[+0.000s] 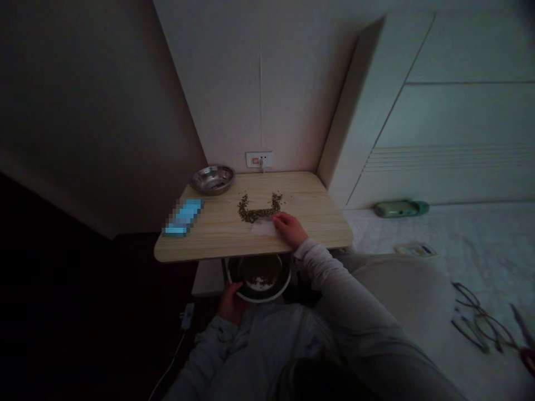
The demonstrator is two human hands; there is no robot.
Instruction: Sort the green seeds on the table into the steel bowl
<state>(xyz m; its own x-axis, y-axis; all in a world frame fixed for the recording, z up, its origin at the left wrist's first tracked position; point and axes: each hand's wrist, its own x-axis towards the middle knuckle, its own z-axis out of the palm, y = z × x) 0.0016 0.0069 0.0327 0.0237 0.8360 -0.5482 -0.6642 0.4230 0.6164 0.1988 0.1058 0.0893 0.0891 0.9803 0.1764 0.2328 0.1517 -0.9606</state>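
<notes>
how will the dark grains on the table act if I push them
The dark grains will probably scatter, since stray ones lie loose around the pile. Each is likely light, being so tiny, and may slide easily on the flat tabletop.

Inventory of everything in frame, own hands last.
table: 1, pale wood, centre
steel bowl: 1, silver, table's far left
pixelated object: 1, blue, table's left
lower bowl: 1, pale rim, below table's near edge
grains: many, dark green, table, lower bowl
clear sheet: 1, translucent, table
wall socket: 1, white, on wall
headboard: 1, white, right
bed: 1, whitish, right
rounded object: 1, green, bed by headboard
packet: 1, pale, bed
looped items: unclear, dark, bed
edge item: 1, red, far right
adapter: 1, pale, lower left
left hand: 1, grey sleeve, lower bowl's rim
right hand: 1, grey sleeve, holding clear sheet
</notes>
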